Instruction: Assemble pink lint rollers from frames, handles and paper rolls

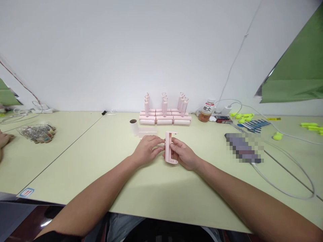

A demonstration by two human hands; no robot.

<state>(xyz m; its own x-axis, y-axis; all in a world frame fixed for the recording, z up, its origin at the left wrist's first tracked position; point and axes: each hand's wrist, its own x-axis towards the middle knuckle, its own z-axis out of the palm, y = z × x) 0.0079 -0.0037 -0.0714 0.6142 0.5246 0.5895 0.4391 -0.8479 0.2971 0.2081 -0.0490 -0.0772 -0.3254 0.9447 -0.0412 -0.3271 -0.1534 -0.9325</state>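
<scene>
Over the pale worktop (151, 198), the pink frame (168, 149) stands upright between the hands, clamped in the right hand's (185, 155) fingers, while the left hand's (148, 149) fingers pinch a thin rod at its side, and the bottle (207, 110) beyond holds something brown.

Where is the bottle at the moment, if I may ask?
In the head view, the bottle is right of centre at the back of the table, near the wall, just right of the pink rollers.

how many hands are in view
3: left hand beside a pale pink C-shaped plastic frame, right hand holding it, another person's hand at the left edge, partly cut off.
</scene>
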